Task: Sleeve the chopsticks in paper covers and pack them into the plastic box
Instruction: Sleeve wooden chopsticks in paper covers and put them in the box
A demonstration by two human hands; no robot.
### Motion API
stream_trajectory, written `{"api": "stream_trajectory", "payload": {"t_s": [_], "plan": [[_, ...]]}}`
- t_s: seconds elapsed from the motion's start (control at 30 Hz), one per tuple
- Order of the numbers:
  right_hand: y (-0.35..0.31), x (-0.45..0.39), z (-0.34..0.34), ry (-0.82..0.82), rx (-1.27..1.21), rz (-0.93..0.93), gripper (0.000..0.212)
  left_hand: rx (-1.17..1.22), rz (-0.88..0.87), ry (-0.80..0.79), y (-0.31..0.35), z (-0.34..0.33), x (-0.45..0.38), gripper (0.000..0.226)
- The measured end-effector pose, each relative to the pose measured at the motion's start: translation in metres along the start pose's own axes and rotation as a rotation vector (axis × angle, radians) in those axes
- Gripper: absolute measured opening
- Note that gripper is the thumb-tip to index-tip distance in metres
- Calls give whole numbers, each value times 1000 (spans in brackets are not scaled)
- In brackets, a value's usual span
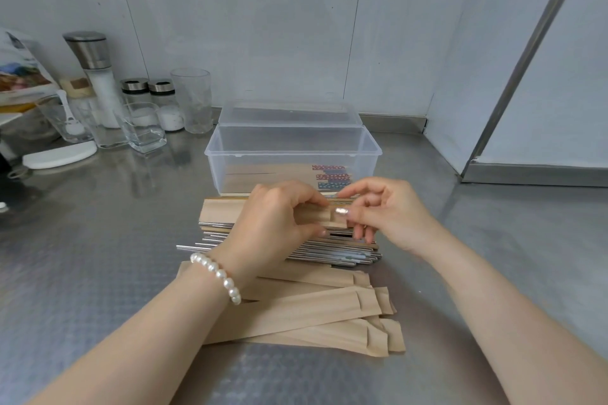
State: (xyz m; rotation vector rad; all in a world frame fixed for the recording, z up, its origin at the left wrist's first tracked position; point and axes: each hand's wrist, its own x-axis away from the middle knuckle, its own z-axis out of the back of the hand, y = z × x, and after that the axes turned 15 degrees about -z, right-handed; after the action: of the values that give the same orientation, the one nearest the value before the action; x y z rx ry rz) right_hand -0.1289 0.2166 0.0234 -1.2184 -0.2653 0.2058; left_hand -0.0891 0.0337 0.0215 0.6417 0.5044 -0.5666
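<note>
Head view: over the steel bench [98,240], the left hand [273,223] pinches a kraft paper sleeve [223,212] near its open end, while the right hand [388,210] pinches something small at that mouth; what it holds is unclear. Bare metal chopsticks [329,253] lie just beneath, empty sleeves [312,312] nearer. The clear plastic box [292,158], lid open, holds sleeved pairs [296,174].

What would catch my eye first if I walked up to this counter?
Probably the two hands at the centre: the left hand grips a brown paper sleeve while the right hand pinches at its open end. Under them lies a pile of metal chopsticks, with empty paper sleeves fanned nearer. Behind stands the open clear plastic box, already holding sleeved pairs.
</note>
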Motion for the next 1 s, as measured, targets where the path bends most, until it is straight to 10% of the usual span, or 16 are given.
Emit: {"api": "stream_trajectory", "payload": {"t_s": [0.2,1.0], "plan": [[18,-19,37,373,345,-21,26,-36,96,38,-12,9,-1,33],[37,-45,27,263,619,-27,16,-91,127,-103,-18,2,1,33]]}}
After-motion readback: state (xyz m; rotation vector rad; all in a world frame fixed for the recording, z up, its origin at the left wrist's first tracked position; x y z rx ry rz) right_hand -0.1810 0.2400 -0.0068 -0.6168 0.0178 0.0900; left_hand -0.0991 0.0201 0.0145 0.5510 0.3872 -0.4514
